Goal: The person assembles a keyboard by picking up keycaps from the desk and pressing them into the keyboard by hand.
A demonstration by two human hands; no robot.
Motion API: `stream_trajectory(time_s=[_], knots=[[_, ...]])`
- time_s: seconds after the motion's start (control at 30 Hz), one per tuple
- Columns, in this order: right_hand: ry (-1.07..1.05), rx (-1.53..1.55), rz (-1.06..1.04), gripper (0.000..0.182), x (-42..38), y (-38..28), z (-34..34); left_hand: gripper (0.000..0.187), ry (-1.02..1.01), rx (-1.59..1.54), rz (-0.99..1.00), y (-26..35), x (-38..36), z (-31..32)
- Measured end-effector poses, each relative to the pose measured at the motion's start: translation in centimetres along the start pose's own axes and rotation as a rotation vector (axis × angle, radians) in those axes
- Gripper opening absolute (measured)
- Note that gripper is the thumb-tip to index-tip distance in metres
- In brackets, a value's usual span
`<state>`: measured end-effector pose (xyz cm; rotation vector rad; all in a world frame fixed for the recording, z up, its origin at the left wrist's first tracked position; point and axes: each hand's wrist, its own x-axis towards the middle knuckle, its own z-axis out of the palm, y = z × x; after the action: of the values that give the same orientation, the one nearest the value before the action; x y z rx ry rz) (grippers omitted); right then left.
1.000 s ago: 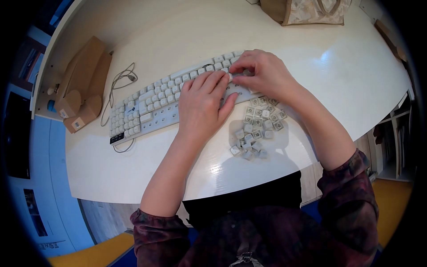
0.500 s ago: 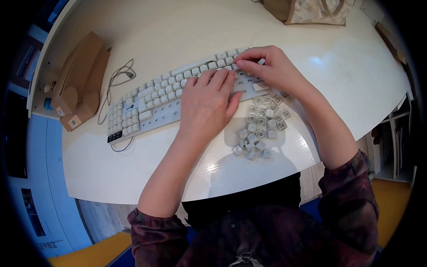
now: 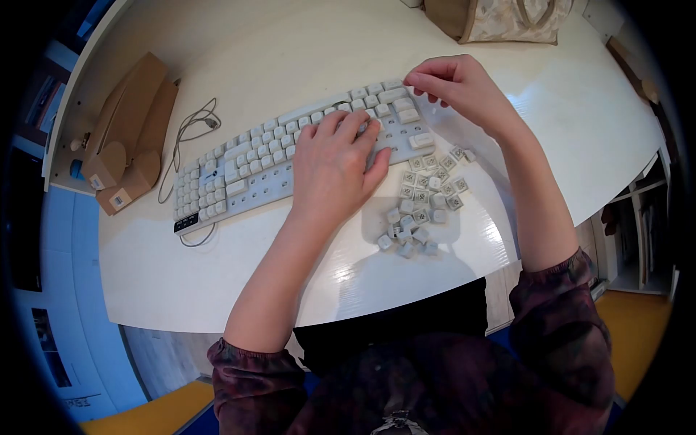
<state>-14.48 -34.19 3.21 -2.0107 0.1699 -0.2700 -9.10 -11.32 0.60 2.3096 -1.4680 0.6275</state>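
Note:
A white keyboard (image 3: 275, 190) lies at an angle on the table, with many keycaps fitted and bare switch positions along its near rows and right part. My left hand (image 3: 335, 156) rests palm down across its middle, fingers bent over the keys, thumb spread away. At the keyboard's far right corner is my right hand (image 3: 451, 85), raised slightly, thumb and index finger pinched together. Whether anything sits between those fingertips is hidden. Loose keycaps (image 3: 422, 196), several upside down, are heaped near the keyboard's right end, below both hands.
A grey cable (image 3: 181, 138) curls beside the keyboard's left end. Folded brown cardboard (image 3: 130, 123) stands at the table's left side. A beige bag (image 3: 500, 22) sits at the far edge. The white table (image 3: 217, 283) has a curved front edge close to my body.
My right hand has moved up and away from the keys to the keyboard's far corner, uncovering keycaps on the right side. My left hand stays on the keyboard, its fingers shifted slightly.

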Motion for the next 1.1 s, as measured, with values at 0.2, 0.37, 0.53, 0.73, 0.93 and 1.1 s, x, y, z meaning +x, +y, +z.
stream_trajectory(time_s=[0.2, 0.37, 0.53, 0.73, 0.93, 1.1], knots=[[-0.07, -0.252, 0.01, 0.02, -0.6, -0.5, -0.9, 0.029, 0.051, 0.015, 0.021, 0.2, 0.2, 0.3], [-0.096, -0.337, -0.012, 0.02, -0.8, -0.9, -0.8, 0.028, 0.134, 0.029, 0.072, 0.5, 0.2, 0.2], [-0.02, -0.382, -0.069, 0.021, -0.9, -0.7, -0.4, 0.024, 0.01, -0.334, 0.218, 1.0, -0.1, -1.1], [-0.02, -0.429, -0.028, 0.021, -0.9, -0.8, 0.1, 0.019, -0.149, -0.372, 0.236, 1.3, -0.2, -0.8], [-0.015, -0.452, -0.037, 0.022, -0.9, -0.9, 0.3, 0.018, -0.176, -0.391, 0.237, 0.6, -0.3, -1.1], [0.024, -0.399, -0.098, 0.019, -1.0, -1.0, 0.7, 0.012, -0.225, -0.447, 0.164, 0.7, -0.2, -1.6]])
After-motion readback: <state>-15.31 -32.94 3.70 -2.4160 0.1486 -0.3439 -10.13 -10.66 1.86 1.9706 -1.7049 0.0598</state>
